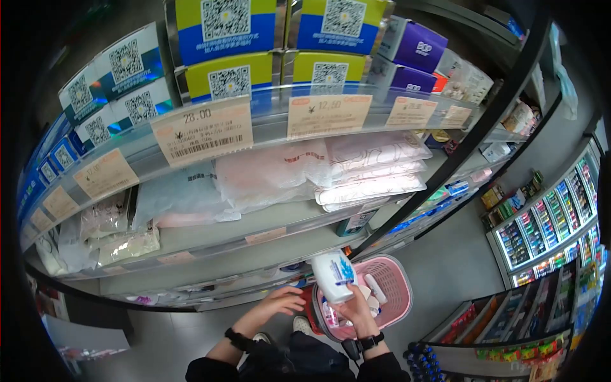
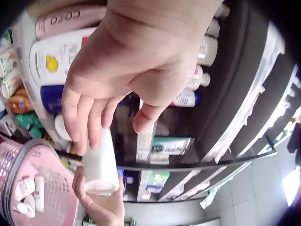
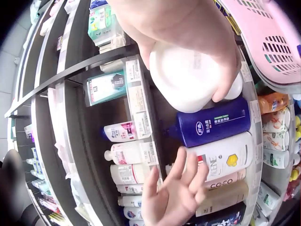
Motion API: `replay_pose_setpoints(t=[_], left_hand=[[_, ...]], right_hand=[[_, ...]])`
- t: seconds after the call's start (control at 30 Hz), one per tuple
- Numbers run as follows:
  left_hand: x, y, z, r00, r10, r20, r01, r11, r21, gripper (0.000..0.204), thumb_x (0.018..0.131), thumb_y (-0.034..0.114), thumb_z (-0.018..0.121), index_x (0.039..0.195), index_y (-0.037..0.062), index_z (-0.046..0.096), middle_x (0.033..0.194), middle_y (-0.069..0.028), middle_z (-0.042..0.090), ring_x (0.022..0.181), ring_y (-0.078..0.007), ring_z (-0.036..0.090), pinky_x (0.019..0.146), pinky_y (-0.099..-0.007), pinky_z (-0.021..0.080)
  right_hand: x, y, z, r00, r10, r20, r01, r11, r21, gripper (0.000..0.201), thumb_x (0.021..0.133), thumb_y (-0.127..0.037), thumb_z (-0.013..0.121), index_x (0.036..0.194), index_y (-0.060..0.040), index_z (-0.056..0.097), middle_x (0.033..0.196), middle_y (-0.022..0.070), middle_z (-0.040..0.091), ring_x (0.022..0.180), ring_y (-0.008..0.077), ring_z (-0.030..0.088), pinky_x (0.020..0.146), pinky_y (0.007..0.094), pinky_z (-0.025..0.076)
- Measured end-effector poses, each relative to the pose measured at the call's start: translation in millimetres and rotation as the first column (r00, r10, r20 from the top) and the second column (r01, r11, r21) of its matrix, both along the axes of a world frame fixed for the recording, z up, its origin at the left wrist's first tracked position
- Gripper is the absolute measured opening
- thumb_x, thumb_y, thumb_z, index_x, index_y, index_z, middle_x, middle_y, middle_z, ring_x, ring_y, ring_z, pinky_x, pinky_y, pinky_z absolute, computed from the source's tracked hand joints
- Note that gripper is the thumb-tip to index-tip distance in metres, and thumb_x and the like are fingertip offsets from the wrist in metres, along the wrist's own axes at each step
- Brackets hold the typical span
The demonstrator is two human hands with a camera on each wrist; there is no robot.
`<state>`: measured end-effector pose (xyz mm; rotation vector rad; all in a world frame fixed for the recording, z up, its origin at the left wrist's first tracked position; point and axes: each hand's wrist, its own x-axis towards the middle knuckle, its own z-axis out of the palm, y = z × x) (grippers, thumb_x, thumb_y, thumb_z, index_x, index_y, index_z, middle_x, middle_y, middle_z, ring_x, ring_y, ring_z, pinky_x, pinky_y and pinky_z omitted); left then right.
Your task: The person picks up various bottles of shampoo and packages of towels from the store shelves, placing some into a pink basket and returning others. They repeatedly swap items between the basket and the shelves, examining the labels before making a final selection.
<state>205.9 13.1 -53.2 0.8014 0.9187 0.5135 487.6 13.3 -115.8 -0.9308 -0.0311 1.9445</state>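
Observation:
A white bottle with a blue pattern (image 1: 335, 275) is gripped near its base by my right hand (image 1: 358, 309), above a pink basket (image 1: 402, 288). My left hand (image 1: 277, 304) is to the left of the bottle in the head view, apart from it, fingers extended. In the left wrist view the white bottle (image 2: 99, 165) shows its base, with the right hand (image 2: 104, 207) round it; the left hand (image 2: 127, 61) hangs nearer the camera. The right wrist view shows the bottle's base (image 3: 181, 77) under the right hand (image 3: 188, 28), and the left hand (image 3: 176, 195) with fingers spread.
Shelves with boxes (image 1: 229, 25) and bagged packs (image 1: 273, 172) rise in front. White containers (image 2: 39, 193) lie in the basket. A blue bottle (image 3: 214, 123) and other bottles stand on the lower shelves. More shelving (image 1: 509, 318) is at the right, beyond grey floor.

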Motion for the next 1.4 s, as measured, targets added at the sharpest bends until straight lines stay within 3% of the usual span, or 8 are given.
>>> replay_pose_setpoints(t=[0.2,0.3,0.5,0.6,0.77,1.0,1.23,1.4], left_hand=[[-82,-67,11,0.961,0.275,-0.020,-0.275,0.961,0.031,0.040,0.093,0.025,0.055,0.129,0.0091,0.050,0.104,-0.0105,0.069,0.097,-0.0191,0.066,0.076,-0.0279,0.048],[-98,-108,1,0.847,0.525,-0.088,-0.525,0.851,0.024,0.034,0.092,0.020,0.053,0.123,0.0069,0.054,0.096,-0.0116,0.069,0.088,-0.0193,0.067,0.072,-0.0282,0.047],[-99,-159,5,0.748,0.631,-0.204,-0.648,0.762,-0.019,0.034,0.090,0.017,0.051,0.122,0.0042,0.053,0.090,-0.0132,0.069,0.086,-0.0216,0.067,0.069,-0.0271,0.047],[-96,-172,4,0.700,0.690,-0.183,-0.705,0.709,-0.021,0.033,0.090,0.015,0.052,0.120,0.0015,0.051,0.087,-0.0137,0.069,0.083,-0.0244,0.069,0.065,-0.0274,0.048],[-90,-181,0,0.674,0.730,-0.117,-0.736,0.676,-0.024,0.034,0.089,0.015,0.051,0.120,0.0020,0.052,0.090,-0.0115,0.069,0.085,-0.0241,0.068,0.067,-0.0279,0.048],[-75,-168,5,0.708,0.698,-0.105,-0.703,0.710,-0.024,0.033,0.088,0.014,0.050,0.119,0.0021,0.052,0.092,-0.0099,0.069,0.089,-0.0212,0.068,0.069,-0.0282,0.048],[-67,-165,1,0.739,0.666,-0.100,-0.671,0.741,-0.029,0.034,0.088,0.013,0.051,0.120,0.0025,0.052,0.094,-0.0107,0.068,0.090,-0.0203,0.067,0.070,-0.0282,0.048],[-60,-162,5,0.750,0.640,-0.167,-0.654,0.755,-0.043,0.033,0.087,0.012,0.050,0.119,0.0021,0.053,0.094,-0.0108,0.068,0.089,-0.0210,0.067,0.069,-0.0281,0.049]], right_hand=[[-9,66,-21,0.999,-0.011,0.037,0.011,1.000,-0.005,0.054,0.085,-0.032,0.065,0.132,-0.0119,0.046,0.130,0.0125,0.055,0.118,0.0345,0.054,0.093,0.0563,0.045],[-15,95,-31,1.000,-0.026,0.013,0.025,1.000,0.009,0.052,0.085,-0.036,0.065,0.129,-0.0127,0.049,0.127,0.0111,0.057,0.115,0.0327,0.055,0.094,0.0553,0.044],[-31,122,-41,0.992,-0.082,0.097,0.088,0.995,-0.052,0.048,0.086,-0.037,0.064,0.125,-0.0127,0.049,0.129,0.0102,0.053,0.111,0.0309,0.056,0.095,0.0557,0.044],[-35,121,-53,0.975,-0.120,0.185,0.133,0.990,-0.056,0.051,0.086,-0.031,0.065,0.129,-0.0096,0.045,0.132,0.0181,0.046,0.112,0.0395,0.054,0.090,0.0544,0.052],[-21,127,-64,0.996,-0.006,0.084,0.007,1.000,-0.018,0.063,0.089,-0.026,0.064,0.138,-0.0014,0.033,0.131,0.0339,0.037,0.111,0.0602,0.047,0.077,0.0480,0.061],[-23,143,-60,1.000,-0.024,0.002,0.024,0.998,-0.056,0.055,0.094,-0.023,0.056,0.138,-0.0005,0.031,0.138,0.0348,0.029,0.113,0.0577,0.047,0.080,0.0501,0.060],[-32,153,-54,0.994,-0.043,0.099,0.047,0.998,-0.044,0.046,0.100,-0.027,0.045,0.137,-0.0018,0.035,0.139,0.0241,0.039,0.118,0.0472,0.049,0.086,0.0533,0.057],[-20,143,-59,0.999,-0.021,0.027,0.022,0.999,-0.030,0.046,0.096,-0.022,0.052,0.133,-0.0003,0.037,0.136,0.0279,0.039,0.115,0.0477,0.051,0.091,0.0528,0.054]])
